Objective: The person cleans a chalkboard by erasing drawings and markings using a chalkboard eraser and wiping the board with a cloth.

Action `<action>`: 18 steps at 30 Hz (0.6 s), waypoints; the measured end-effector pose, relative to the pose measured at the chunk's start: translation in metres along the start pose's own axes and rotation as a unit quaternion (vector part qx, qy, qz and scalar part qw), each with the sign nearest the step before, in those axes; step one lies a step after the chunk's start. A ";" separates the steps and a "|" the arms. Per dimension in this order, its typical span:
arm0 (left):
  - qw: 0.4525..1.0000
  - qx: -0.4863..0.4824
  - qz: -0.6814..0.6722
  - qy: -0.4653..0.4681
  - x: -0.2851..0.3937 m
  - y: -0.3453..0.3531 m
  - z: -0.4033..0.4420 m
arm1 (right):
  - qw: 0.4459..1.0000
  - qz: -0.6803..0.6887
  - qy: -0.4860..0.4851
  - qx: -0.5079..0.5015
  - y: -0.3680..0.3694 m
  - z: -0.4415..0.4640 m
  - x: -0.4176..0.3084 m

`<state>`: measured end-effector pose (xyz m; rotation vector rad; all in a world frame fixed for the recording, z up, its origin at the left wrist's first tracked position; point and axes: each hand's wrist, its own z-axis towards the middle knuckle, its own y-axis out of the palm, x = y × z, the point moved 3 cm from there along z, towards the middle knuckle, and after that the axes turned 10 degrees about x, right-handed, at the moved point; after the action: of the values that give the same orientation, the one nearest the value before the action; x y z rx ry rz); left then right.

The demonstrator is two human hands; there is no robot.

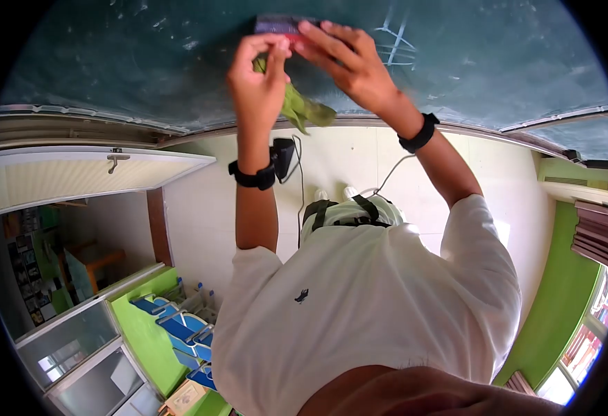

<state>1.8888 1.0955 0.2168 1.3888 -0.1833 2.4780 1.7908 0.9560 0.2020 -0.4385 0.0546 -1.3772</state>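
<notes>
A blackboard eraser (276, 25), dark with a red edge, lies against the green chalkboard (158, 69). My right hand (352, 66) is closed on its right part, fingers stretched across it. Below the eraser's left part, my left hand (259, 87) is closed, thumb and fingertips pinched together close to the red edge. A green cloth (304, 109) hangs from behind the left hand, partly covered by the palm. Whether the left fingertips also touch the eraser, I cannot tell. Chalk lines (395, 47) cross on the board just right of my right hand.
A ledge (359, 119) runs along the board's lower edge. Beside my left wrist a black device (283, 159) hangs on a cable. At left stands an open white door (75, 177); blue folding chairs (179, 329) are at lower left. A window (595, 326) is at right.
</notes>
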 end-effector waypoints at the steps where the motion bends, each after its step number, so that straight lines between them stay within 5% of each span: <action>1: 1.000 0.001 0.006 -0.011 -0.011 0.001 -0.010 | 1.000 0.018 0.011 -0.005 0.001 -0.010 -0.003; 9: 0.990 -0.031 0.022 -0.139 -0.111 -0.001 -0.081 | 0.992 0.056 0.016 -0.109 0.016 -0.102 -0.020; 13: 0.990 -0.018 0.047 -0.130 -0.118 0.011 -0.095 | 0.990 0.044 -0.041 -0.126 0.008 -0.096 -0.012; 15: 0.994 0.012 0.110 0.022 -0.109 0.019 -0.085 | 0.990 0.015 -0.060 -0.124 -0.012 -0.077 0.003; 18: 0.988 0.007 0.095 0.122 -0.047 0.043 -0.048 | 0.994 -0.023 -0.087 -0.067 -0.051 -0.027 0.030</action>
<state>1.8594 1.0581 0.1535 1.1065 -0.2554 2.7845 1.7415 0.9134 0.2005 -0.6751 -0.0067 -1.3808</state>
